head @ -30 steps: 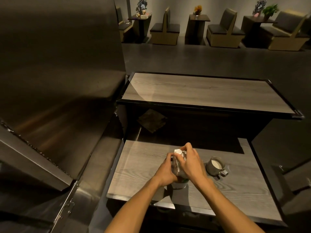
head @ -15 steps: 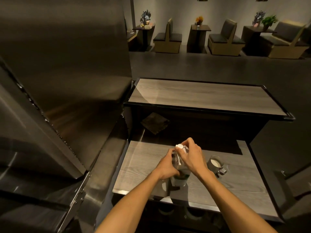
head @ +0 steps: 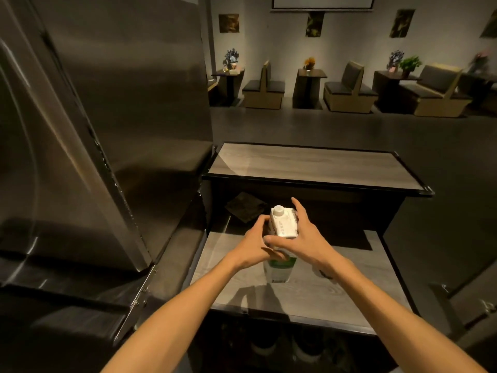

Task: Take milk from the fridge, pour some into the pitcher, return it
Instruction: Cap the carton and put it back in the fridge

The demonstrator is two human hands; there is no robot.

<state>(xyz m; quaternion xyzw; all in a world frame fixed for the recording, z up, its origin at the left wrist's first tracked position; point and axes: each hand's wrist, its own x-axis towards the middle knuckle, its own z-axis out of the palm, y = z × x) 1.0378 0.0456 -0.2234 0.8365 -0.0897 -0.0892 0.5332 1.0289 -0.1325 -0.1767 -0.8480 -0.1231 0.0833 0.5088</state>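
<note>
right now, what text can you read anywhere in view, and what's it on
No text here can be read.
Carton: small dark print on its white side, too blurred to read.
Wall pictures: dark images, no legible words.

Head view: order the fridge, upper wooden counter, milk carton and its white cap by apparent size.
Largest to smallest as they appear:
1. fridge
2. upper wooden counter
3. milk carton, nearer the camera
4. white cap
</note>
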